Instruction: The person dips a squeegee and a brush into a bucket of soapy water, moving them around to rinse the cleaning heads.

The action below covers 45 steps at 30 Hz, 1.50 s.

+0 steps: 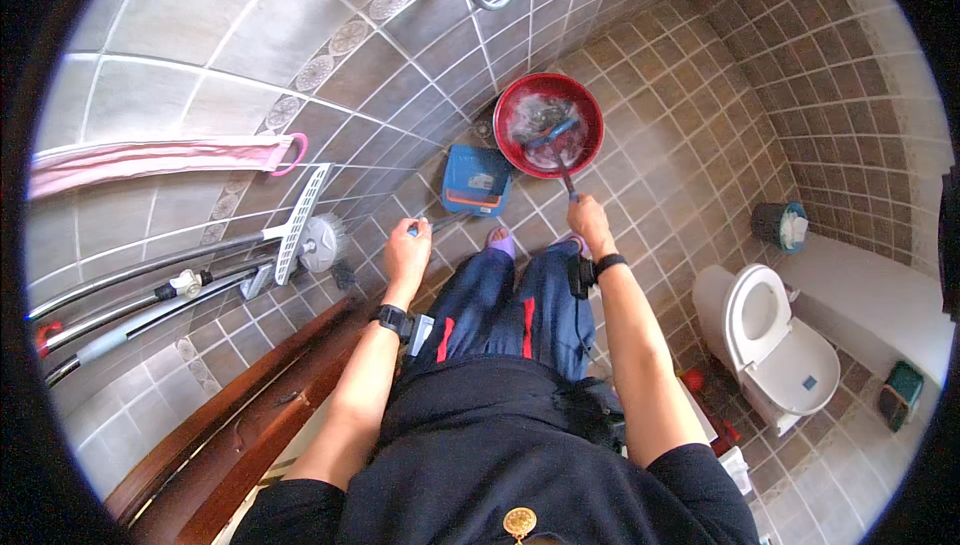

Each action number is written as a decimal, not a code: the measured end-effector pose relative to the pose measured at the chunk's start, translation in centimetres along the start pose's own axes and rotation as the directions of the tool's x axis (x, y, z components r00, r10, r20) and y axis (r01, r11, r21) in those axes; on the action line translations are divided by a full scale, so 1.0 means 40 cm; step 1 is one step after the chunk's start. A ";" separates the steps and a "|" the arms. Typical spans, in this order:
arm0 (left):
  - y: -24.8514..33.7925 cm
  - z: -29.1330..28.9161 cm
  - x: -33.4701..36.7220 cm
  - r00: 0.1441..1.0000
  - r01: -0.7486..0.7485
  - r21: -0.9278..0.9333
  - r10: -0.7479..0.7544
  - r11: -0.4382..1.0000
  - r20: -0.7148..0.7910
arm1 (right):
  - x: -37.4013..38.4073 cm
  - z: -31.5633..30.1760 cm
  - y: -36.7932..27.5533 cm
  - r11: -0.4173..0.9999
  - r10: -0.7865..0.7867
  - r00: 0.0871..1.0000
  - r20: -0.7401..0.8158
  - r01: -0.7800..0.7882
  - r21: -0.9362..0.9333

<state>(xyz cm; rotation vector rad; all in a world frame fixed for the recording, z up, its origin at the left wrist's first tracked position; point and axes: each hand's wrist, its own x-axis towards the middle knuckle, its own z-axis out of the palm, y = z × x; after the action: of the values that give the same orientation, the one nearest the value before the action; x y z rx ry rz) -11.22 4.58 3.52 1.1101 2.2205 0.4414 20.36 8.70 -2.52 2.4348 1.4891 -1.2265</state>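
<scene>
Broom (552, 135), head down among suds (533, 113) in a red basin (591, 141) on the floor (655, 175), its handle grasped in the right hand (591, 222). Just beside the basin, a blue dustpan (470, 173), its handle apparently gripped in the left hand (408, 248). Looks like washing in mid-course: wetting of the broom evidently done; rinsing and lifting out probably left. Cannot tell whether dustpan already washed. By count: one broom, one basin, one dustpan, two hands; farther off, one toilet (768, 345), one bin (770, 228), at least three poles (115, 338).
</scene>
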 end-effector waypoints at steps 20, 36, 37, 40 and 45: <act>0.020 -0.050 -0.015 0.997 0.029 -0.045 -0.026 0.999 0.073 | -0.113 -0.099 0.086 0.999 -0.043 0.995 -0.090 0.040 -0.030; 0.309 -0.542 -0.207 0.976 -0.216 0.179 0.207 0.960 0.064 | -0.004 -0.265 0.162 0.963 -0.039 0.999 0.002 0.038 -0.268; 0.321 -0.543 -0.220 0.979 -0.201 0.181 0.194 0.963 0.054 | 0.022 -0.243 0.141 0.952 -0.068 0.998 0.016 0.069 -0.299; 0.403 -0.491 -0.233 0.968 -0.249 0.198 0.242 0.948 0.061 | 0.059 -0.270 0.133 0.942 -0.115 0.993 0.023 0.117 -0.314; 0.469 -0.345 -0.197 0.914 -0.400 0.232 0.404 0.887 0.032 | 0.064 -0.453 0.209 0.927 -0.214 0.977 0.019 0.210 -0.311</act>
<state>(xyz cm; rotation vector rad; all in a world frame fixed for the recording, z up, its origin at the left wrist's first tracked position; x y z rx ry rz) -5.28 9.06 26.96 1.7149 2.0907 0.3629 38.23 13.44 5.37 2.1281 1.8310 -0.9131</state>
